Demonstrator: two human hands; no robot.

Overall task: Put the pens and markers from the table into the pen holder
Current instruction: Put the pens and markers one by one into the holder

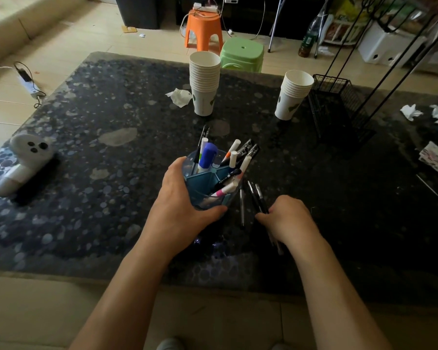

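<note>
A blue pen holder (205,184) with several compartments stands near the middle front of the dark table (111,152). Several pens and markers stick out of it, among them a blue-capped marker (208,154) and a pink one (221,192). My left hand (181,198) wraps around the holder's left side and front. To its right, my right hand (286,215) is closed on two black pens (257,198) whose tips point away from me. One more thin pen (242,208) lies on the table between holder and right hand.
Two stacks of paper cups (204,84) (292,94) stand further back. A black wire rack (339,102) is at the right, with crumpled tissues (412,112) beyond it. A white device (27,160) lies at the left edge. Another tissue (180,97) sits by the cups.
</note>
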